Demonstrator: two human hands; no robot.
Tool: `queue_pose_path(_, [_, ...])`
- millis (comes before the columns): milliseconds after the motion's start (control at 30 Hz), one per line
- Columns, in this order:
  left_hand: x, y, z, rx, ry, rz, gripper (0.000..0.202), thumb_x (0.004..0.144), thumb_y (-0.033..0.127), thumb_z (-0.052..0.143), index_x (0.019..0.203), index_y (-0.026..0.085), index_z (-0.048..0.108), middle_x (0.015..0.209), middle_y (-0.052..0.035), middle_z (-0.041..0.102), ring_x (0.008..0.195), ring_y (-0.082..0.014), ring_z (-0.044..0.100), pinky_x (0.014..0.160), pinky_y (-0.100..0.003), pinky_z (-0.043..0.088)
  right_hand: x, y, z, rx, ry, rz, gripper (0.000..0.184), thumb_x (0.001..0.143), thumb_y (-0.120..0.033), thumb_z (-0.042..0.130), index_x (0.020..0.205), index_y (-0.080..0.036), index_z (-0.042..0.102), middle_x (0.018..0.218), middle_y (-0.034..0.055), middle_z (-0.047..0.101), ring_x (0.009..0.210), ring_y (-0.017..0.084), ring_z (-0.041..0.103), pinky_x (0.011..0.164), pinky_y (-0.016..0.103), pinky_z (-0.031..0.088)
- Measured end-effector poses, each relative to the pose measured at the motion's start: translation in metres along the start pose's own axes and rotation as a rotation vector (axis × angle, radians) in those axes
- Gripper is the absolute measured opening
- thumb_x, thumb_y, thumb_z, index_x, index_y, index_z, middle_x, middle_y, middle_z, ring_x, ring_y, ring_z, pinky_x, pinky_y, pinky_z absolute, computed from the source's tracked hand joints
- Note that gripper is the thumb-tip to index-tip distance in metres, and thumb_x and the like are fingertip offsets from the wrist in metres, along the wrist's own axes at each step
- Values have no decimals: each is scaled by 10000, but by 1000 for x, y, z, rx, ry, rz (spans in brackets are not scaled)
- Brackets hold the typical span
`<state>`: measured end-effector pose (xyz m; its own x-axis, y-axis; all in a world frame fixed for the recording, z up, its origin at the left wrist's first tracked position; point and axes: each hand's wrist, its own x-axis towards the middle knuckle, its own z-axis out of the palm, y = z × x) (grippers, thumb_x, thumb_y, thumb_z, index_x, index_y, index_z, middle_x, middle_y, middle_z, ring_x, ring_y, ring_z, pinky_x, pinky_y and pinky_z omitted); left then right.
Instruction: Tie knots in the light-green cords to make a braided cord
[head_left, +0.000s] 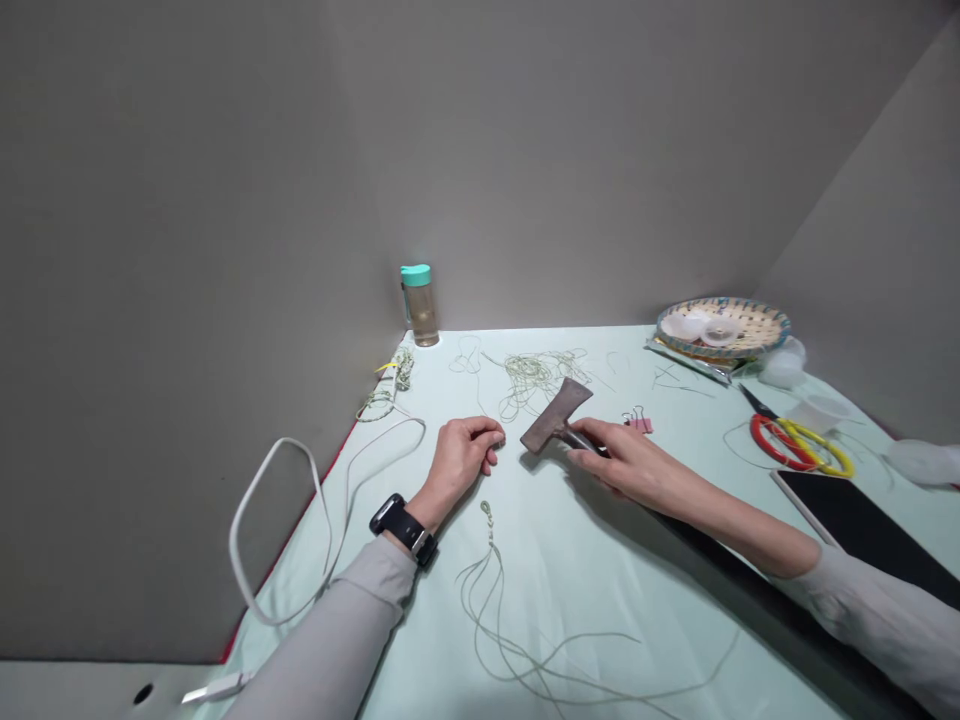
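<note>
Far out to the left of the left hand, a white charging cable [259,520] loops over the edge of the pale mint tablecloth [600,600], its plug end down near the left elbow. Up and left of the left hand lies a small bundle of green-and-yellow braided cord [390,385]. Beyond it, at the back corner, stands a clear plastic bottle with a teal cap [418,305], upright.

Left hand [461,455]: resting on the cloth, fingers curled in loosely, fingertips pressed together near the thumb; whether it pinches anything cannot be told. Black smartwatch [403,528] on its wrist. Just below this hand a thin pale-green cord with a small knotted end [487,560] runs toward the body in loose loops.

Between the hands, slightly beyond them, lies a tangled heap of pale-green thread [532,375].

Right hand [626,460]: closed around the handle of a rusty brown flat metal blade tool [556,414], the blade pointing up-left, just beside the left fingertips, apart from them. The blade sits low over the cloth; contact unclear.

Just beyond the right hand is a pink binder clip [637,420]. Further right are red-and-yellow-handled scissors [799,440] and a dark tablet [862,525] by the right forearm. Far back right is a woven round basket tray [765,322] with white lids in it.
</note>
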<state>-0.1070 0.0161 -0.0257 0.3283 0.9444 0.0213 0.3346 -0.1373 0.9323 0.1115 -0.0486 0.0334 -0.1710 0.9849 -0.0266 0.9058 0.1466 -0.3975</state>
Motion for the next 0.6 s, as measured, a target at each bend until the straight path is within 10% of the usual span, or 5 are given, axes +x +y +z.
queue_pose_path(600, [1, 4, 5, -74, -64, -85, 216, 939, 339, 581, 936, 133, 645, 808, -3, 670, 623, -120, 629, 580, -280, 551, 24, -32, -7, -146, 121, -172, 177, 947, -274, 560, 1061, -139, 569, 861, 7, 596, 707, 126, 582, 649, 284, 509])
